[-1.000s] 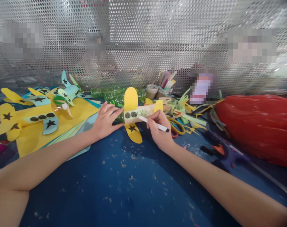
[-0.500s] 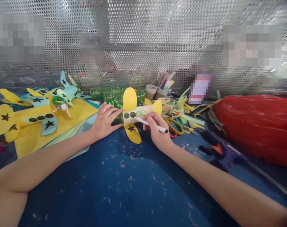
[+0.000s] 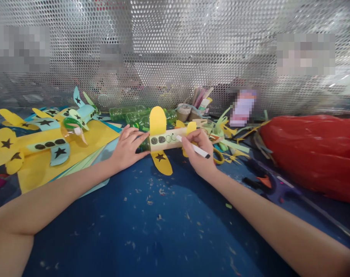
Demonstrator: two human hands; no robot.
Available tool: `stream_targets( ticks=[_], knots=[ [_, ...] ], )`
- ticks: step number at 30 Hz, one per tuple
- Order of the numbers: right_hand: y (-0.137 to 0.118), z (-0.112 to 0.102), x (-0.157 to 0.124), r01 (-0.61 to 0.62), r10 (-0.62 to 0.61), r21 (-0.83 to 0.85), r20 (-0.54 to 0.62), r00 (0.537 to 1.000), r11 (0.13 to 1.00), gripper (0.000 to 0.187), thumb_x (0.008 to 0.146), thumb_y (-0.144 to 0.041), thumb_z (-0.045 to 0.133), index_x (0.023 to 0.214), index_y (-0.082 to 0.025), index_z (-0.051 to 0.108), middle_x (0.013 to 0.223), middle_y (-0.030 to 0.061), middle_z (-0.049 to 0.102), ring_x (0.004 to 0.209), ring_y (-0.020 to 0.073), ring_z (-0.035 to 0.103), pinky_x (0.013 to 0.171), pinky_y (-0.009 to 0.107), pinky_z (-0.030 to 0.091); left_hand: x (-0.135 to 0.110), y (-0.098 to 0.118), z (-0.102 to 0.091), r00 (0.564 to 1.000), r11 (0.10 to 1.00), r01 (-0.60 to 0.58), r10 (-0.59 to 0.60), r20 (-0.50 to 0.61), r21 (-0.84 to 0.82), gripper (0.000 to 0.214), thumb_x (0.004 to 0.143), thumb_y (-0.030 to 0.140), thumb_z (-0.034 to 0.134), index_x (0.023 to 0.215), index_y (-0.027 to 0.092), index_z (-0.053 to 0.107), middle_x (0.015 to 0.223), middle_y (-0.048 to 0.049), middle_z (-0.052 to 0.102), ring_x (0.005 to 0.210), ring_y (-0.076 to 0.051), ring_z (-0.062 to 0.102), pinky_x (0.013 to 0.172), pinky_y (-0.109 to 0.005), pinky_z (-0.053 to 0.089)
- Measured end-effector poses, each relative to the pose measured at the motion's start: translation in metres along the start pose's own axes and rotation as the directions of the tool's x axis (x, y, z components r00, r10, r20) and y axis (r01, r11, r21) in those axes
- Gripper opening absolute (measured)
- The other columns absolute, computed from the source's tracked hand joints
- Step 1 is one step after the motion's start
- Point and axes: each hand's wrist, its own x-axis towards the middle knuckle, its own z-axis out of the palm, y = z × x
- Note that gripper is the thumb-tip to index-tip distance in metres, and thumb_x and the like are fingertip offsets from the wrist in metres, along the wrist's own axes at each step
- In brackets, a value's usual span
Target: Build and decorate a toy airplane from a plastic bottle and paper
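A paper-and-bottle toy plane (image 3: 163, 139) with yellow wings, a black star and a row of drawn circles lies on the blue table (image 3: 151, 227). My left hand (image 3: 128, 148) rests on its front end, fingers flat and slightly spread, pressing it down. My right hand (image 3: 198, 151) is closed around a white marker (image 3: 193, 146) with a black cap end; the marker's tip touches the plane's body by the circles. Two circles are filled in black, the others only outlined.
Finished paper planes (image 3: 42, 144) lie on yellow sheets at the left. Green bottles (image 3: 128, 114), cups of sticks (image 3: 196, 104), scissors (image 3: 218, 154) and paper scraps lie behind. A red plastic bag (image 3: 313, 152) fills the right; a glue gun (image 3: 264, 181) lies near it. A perforated metal screen (image 3: 175, 54) backs the table.
My right hand has shifted up and to the right along the plane's body, bringing the marker tip to the outlined circles. My left hand has stayed in place.
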Motion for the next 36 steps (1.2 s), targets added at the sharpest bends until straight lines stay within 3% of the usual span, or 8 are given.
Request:
stream_targets(
  ticks=[14,36],
  knots=[
    [-0.008,0.002,-0.005,-0.004,0.006,-0.016,0.077,0.997,1.0,0.009,0.083,-0.026,0.059,0.079,-0.023,0.051,0.069,-0.0012,0.055,0.067,0.0148,0.053,0.061,0.03,0.042,0.0,0.0,0.0,1.0,1.0,0.018,-0.018,0.011,-0.016,0.059,0.085,0.053,0.062,0.132,0.019,0.053,0.116,-0.0102,0.064,0.119,-0.03,0.047,0.109,-0.055,0.032],
    [-0.004,0.003,-0.004,0.001,0.0,-0.013,0.075,0.997,1.0,0.012,0.082,-0.022,0.06,0.075,-0.022,0.05,0.069,-0.0016,0.052,0.067,0.0147,0.05,0.062,0.03,0.039,0.0,0.001,-0.001,1.0,1.0,0.004,-0.004,0.006,0.005,0.059,0.086,0.053,0.061,0.13,0.015,0.054,0.116,-0.0103,0.064,0.118,-0.03,0.047,0.111,-0.053,0.03]
  ],
)
